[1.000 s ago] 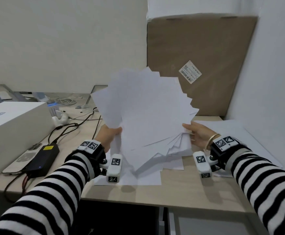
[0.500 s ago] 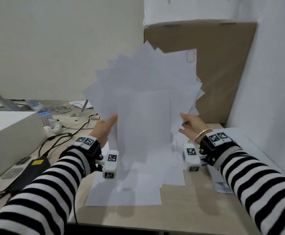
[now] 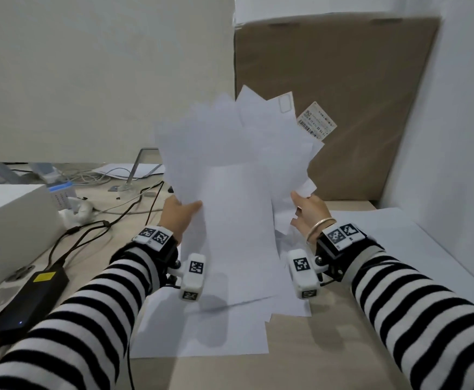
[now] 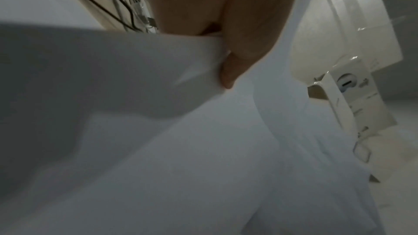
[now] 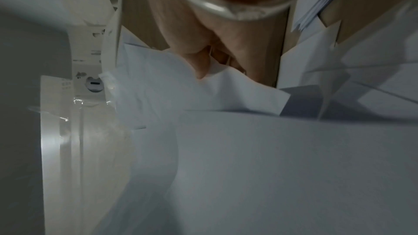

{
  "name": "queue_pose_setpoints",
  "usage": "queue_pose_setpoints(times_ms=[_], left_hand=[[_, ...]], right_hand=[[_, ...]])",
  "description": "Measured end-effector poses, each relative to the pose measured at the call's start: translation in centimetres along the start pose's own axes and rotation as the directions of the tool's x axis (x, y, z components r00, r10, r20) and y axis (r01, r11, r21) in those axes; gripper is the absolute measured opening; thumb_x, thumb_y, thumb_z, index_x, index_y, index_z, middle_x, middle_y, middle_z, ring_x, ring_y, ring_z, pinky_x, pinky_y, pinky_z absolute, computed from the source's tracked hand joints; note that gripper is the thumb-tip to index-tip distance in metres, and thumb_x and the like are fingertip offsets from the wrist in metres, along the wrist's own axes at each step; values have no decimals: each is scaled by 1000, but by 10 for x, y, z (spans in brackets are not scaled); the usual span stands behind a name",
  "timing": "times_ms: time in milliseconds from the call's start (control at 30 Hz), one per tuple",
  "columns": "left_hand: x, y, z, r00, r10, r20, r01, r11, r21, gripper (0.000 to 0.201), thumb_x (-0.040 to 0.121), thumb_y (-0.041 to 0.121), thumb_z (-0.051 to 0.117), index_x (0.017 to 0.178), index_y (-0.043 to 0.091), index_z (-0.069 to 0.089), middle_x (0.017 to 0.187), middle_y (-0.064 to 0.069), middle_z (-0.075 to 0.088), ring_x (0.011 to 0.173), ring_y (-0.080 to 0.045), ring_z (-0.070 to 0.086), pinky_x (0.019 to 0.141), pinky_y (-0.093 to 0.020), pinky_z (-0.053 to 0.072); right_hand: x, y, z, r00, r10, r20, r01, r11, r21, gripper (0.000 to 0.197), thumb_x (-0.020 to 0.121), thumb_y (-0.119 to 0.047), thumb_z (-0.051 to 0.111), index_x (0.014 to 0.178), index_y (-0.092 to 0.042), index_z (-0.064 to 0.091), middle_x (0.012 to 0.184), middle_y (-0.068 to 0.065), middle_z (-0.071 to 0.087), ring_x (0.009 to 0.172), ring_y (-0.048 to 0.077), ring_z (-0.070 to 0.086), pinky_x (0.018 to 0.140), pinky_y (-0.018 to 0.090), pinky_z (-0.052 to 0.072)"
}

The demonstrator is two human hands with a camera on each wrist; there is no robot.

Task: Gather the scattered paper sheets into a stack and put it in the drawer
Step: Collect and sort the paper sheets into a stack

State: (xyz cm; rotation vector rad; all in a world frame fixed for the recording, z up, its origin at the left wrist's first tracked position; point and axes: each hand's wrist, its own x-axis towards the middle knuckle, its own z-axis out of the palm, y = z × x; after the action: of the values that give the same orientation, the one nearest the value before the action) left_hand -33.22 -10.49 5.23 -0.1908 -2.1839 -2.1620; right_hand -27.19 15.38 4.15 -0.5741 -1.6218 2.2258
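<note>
Both hands hold the sheets upright above the desk, fanned unevenly; left hand pinches their edge at 9 o'clock, thumb in front; right hand pinches at 3 o'clock; more paper lies flat beneath.

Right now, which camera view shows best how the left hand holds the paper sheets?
The left wrist view: the left hand pinches the paper sheets at their edge, thumb on the near side. The head view shows only its back; the right wrist view does not show it.
</note>
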Motion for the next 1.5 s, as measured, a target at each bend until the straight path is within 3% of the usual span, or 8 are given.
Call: queue_pose_setpoints(times_ms=[100, 300, 633, 767, 967, 1067, 1267, 1500], left_hand=[[7, 21, -6, 1000, 21, -15, -21, 999, -31, 26, 86, -4, 61, 112, 0, 62, 85, -5, 66, 76, -24, 63, 74, -34, 51], [8, 44, -17, 977, 6, 212, 11, 997, -79, 37, 83, 4, 69, 119, 0, 60, 109, -16, 69, 94, -30, 68, 72, -34, 58], [4, 44, -17, 998, 43, 49, -41, 998, -55, 27, 85, 2, 66, 111, 0, 62, 92, -7, 68, 80, -23, 65, 77, -34, 51], [2, 39, -23, 997, 8, 79, 1, 994, -110, 27, 87, 6, 65, 113, 2, 62, 102, -13, 68, 90, -28, 66, 86, -39, 51], [-5, 23, -26, 997, -65, 43, 70, 992, -108, 23, 89, 16, 65, 108, 4, 63, 95, -10, 68, 82, -25, 65, 83, -39, 52], [-5, 14, -29, 995, -103, 17, 104, 994, -19, 26, 88, 20, 67, 111, 8, 62, 94, -5, 68, 81, -22, 64, 73, -31, 51], [-11, -18, -34, 989, -140, -36, 142, 988, 67, 46, 73, 18, 78, 114, 3, 62, 109, -16, 69, 96, -33, 67, 90, -49, 53], [-17, -16, -30, 973, 41, -225, 67, 889, 453, 47, 78, 16, 73, 118, 5, 51, 101, -7, 59, 97, -28, 60, 83, -35, 48]], right_hand=[[3, -12, -6, 997, -22, 71, 15, 995, 101, 28, 80, -20, 70, 99, -7, 56, 93, 12, 51, 89, 27, 53, 90, 48, 49], [-12, -32, -1, 983, -94, 157, 69, 985, 159, 13, 84, 3, 63, 96, -3, 63, 93, 12, 69, 82, 25, 68, 75, 46, 58], [-13, -34, -12, 997, -42, 60, 42, 999, 0, 19, 79, -11, 73, 94, -10, 62, 89, 2, 65, 84, 15, 57, 73, 26, 44], [-24, -29, -18, 978, 0, 206, 6, 1000, -30, 16, 84, -8, 67, 99, -12, 64, 93, 4, 67, 84, 23, 64, 78, 35, 54], [-28, -14, -23, 991, -38, 131, 71, 964, -256, 27, 86, -2, 63, 112, -8, 57, 103, 11, 66, 83, 21, 64, 73, 34, 56], [-34, -12, -27, 991, -9, 134, 43, 966, -253, 31, 87, 3, 60, 117, -2, 54, 100, 10, 64, 81, 21, 63, 65, 30, 58], [-43, 9, -44, 996, 72, 60, -57, 971, -231, 38, 86, 6, 60, 123, 10, 53, 113, 22, 63, 91, 33, 63, 73, 36, 54], [-48, 24, -53, 994, 105, 17, -99, 972, -215, 36, 86, 11, 58, 121, 12, 52, 107, 23, 63, 77, 26, 60, 72, 36, 53]])
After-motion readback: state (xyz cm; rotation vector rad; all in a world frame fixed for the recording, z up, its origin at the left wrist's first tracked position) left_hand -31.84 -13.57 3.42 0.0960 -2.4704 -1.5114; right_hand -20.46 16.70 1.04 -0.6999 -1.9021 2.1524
